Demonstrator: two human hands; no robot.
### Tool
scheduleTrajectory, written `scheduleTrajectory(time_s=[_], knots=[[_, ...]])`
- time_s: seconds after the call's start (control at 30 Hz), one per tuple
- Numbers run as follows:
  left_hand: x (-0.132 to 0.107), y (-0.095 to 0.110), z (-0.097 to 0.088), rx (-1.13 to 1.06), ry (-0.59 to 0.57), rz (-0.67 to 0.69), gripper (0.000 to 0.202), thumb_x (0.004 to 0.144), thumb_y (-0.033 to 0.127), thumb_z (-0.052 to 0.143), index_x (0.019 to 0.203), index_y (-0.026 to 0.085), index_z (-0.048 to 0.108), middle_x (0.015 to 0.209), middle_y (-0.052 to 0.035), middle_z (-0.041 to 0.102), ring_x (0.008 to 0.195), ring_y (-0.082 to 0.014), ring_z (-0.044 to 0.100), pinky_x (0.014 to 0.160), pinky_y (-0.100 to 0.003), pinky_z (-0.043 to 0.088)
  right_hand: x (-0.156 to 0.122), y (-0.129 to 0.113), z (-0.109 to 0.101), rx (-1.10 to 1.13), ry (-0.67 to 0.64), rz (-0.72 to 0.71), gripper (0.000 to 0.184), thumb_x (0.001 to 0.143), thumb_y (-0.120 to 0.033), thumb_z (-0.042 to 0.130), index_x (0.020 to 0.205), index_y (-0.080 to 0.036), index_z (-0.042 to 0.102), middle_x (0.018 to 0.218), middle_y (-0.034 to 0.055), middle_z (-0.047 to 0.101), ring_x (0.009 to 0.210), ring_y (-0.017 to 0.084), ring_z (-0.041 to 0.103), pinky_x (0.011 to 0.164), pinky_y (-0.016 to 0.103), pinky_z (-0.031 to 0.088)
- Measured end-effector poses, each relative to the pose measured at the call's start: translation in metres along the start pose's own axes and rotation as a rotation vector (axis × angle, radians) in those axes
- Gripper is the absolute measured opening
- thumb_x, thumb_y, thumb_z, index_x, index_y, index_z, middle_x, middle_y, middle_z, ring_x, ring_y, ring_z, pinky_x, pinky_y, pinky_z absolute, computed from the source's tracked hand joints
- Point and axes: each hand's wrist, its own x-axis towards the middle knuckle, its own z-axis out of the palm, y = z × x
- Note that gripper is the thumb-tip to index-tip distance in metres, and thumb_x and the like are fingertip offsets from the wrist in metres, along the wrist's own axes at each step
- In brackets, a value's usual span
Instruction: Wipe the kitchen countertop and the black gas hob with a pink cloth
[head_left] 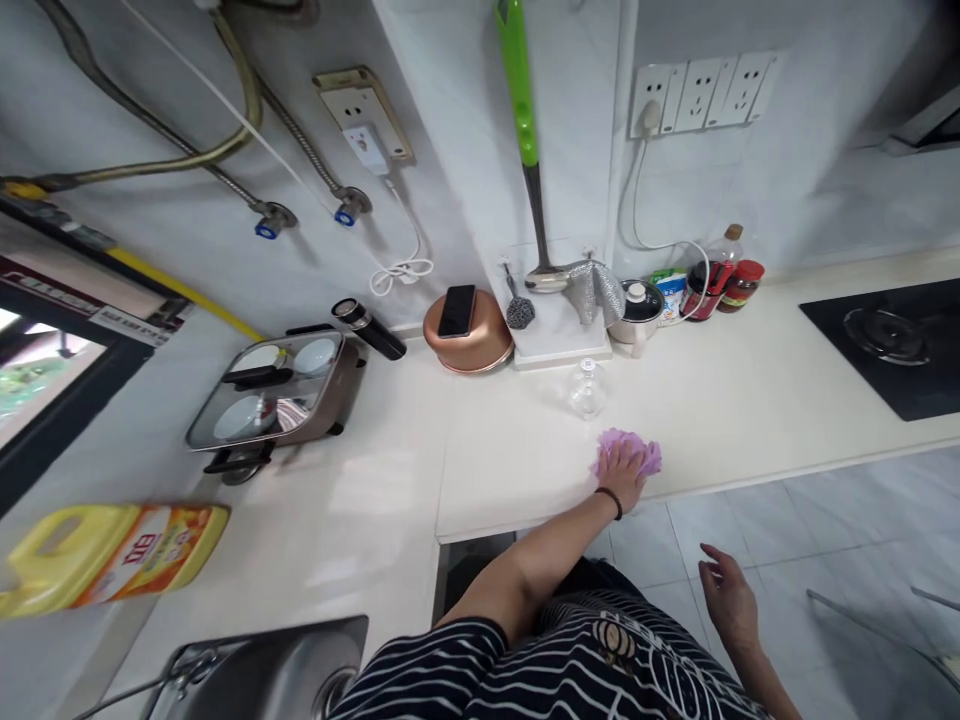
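My left hand [622,478], with a dark band at the wrist, presses a crumpled pink-purple cleaning cloth [645,455] onto the white countertop [510,450] near its front edge. The fingers lie over the cloth and partly hide it. Beyond the cloth, a clear glass-like container [587,390] stands on the counter, apart from the hand. My right hand [727,598] hangs over the floor in front of the counter, holding nothing, its fingers loosely bent and apart.
A copper-coloured pot [480,345] carries a phone [457,311]. Left of it are a black flask [369,328], an electric pan [330,395] with dishes, a yellow jug [112,555] and a sink [277,680]. Rightward stand a small pot [637,305], jars [741,286] and a cooktop [885,350].
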Motion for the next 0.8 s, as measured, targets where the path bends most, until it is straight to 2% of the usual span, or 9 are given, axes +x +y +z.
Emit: scheduleTrajectory(time_s=[0.1, 0.2, 0.27, 0.33, 0.43, 0.53, 0.63, 0.73, 0.8], knots=[[-0.005, -0.001, -0.014, -0.065, 0.151, -0.044, 0.057, 0.104, 0.040, 0.044, 0.160, 0.036, 0.050, 0.169, -0.0044, 0.048, 0.163, -0.0338, 0.027, 0.132, -0.067, 0.020, 0.016, -0.007, 0.008, 0.019, 0.027, -0.147, 0.061, 0.091, -0.060, 0.052, 0.134, -0.019, 0.067, 0.137, 0.0169, 0.070, 0.121, 0.033, 0.069, 0.096, 0.049, 0.063], [-0.032, -0.032, -0.038, -0.104, 0.356, -0.144, 0.058, 0.101, 0.039, 0.053, 0.157, 0.027, 0.054, 0.153, -0.0104, 0.063, 0.151, -0.0341, 0.045, 0.126, -0.060, 0.033, 0.036, -0.020, 0.028, -0.050, 0.021, -0.303, 0.062, 0.096, -0.053, 0.051, 0.148, -0.021, 0.059, 0.153, 0.0168, 0.060, 0.140, 0.035, 0.057, 0.116, 0.057, 0.052], [-0.049, -0.059, -0.060, -0.120, 0.440, -0.261, 0.055, 0.096, 0.036, 0.060, 0.149, 0.022, 0.061, 0.137, -0.0131, 0.072, 0.136, -0.0343, 0.058, 0.119, -0.058, 0.041, 0.049, -0.035, 0.049, -0.101, 0.000, -0.390, 0.061, 0.098, -0.047, 0.050, 0.154, -0.023, 0.054, 0.159, 0.0156, 0.055, 0.144, 0.034, 0.054, 0.120, 0.058, 0.048], [-0.057, -0.083, -0.087, -0.133, 0.529, -0.356, 0.051, 0.093, 0.034, 0.064, 0.142, 0.021, 0.065, 0.125, -0.0131, 0.075, 0.124, -0.0340, 0.064, 0.111, -0.057, 0.047, 0.061, -0.055, 0.073, -0.152, -0.024, -0.481, 0.062, 0.098, -0.042, 0.049, 0.157, -0.025, 0.051, 0.163, 0.0138, 0.051, 0.149, 0.034, 0.048, 0.123, 0.058, 0.045], [-0.045, -0.103, -0.129, -0.162, 0.701, -0.332, 0.046, 0.091, 0.036, 0.067, 0.136, 0.023, 0.068, 0.122, -0.0122, 0.075, 0.122, -0.0333, 0.065, 0.109, -0.056, 0.049, 0.077, -0.089, 0.110, -0.278, -0.067, -0.568, 0.066, 0.095, -0.034, 0.051, 0.160, -0.025, 0.049, 0.171, 0.0103, 0.043, 0.159, 0.035, 0.034, 0.127, 0.059, 0.038], [-0.015, -0.096, -0.167, -0.195, 0.798, -0.189, 0.049, 0.089, 0.039, 0.073, 0.135, 0.025, 0.068, 0.130, -0.0121, 0.072, 0.128, -0.0326, 0.063, 0.111, -0.053, 0.048, 0.089, -0.113, 0.134, -0.417, -0.117, -0.508, 0.063, 0.092, -0.031, 0.054, 0.154, -0.029, 0.058, 0.170, 0.0074, 0.044, 0.162, 0.041, 0.026, 0.126, 0.065, 0.036], [0.016, -0.074, -0.192, -0.208, 0.765, -0.101, 0.066, 0.082, 0.042, 0.082, 0.143, 0.025, 0.063, 0.139, -0.0129, 0.069, 0.135, -0.0339, 0.059, 0.114, -0.052, 0.045, 0.097, -0.118, 0.139, -0.508, -0.172, -0.454, 0.056, 0.093, -0.034, 0.053, 0.148, -0.032, 0.065, 0.168, 0.0050, 0.049, 0.164, 0.043, 0.020, 0.127, 0.066, 0.033], [0.036, -0.054, -0.201, -0.213, 0.641, -0.081, 0.103, 0.069, 0.045, 0.092, 0.159, 0.024, 0.046, 0.150, -0.0153, 0.062, 0.143, -0.0372, 0.053, 0.118, -0.053, 0.041, 0.107, -0.111, 0.130, -0.581, -0.198, -0.402, 0.056, 0.093, -0.037, 0.055, 0.148, -0.038, 0.065, 0.168, -0.0003, 0.049, 0.166, 0.039, 0.014, 0.131, 0.058, 0.029], [0.043, -0.047, -0.199, -0.223, 0.553, -0.074, 0.124, 0.063, 0.045, 0.096, 0.166, 0.024, 0.032, 0.153, -0.0161, 0.059, 0.145, -0.0380, 0.051, 0.120, -0.053, 0.038, 0.115, -0.104, 0.124, -0.611, -0.193, -0.361, 0.057, 0.092, -0.039, 0.054, 0.148, -0.039, 0.064, 0.165, -0.0009, 0.052, 0.165, 0.037, 0.019, 0.132, 0.057, 0.027]])
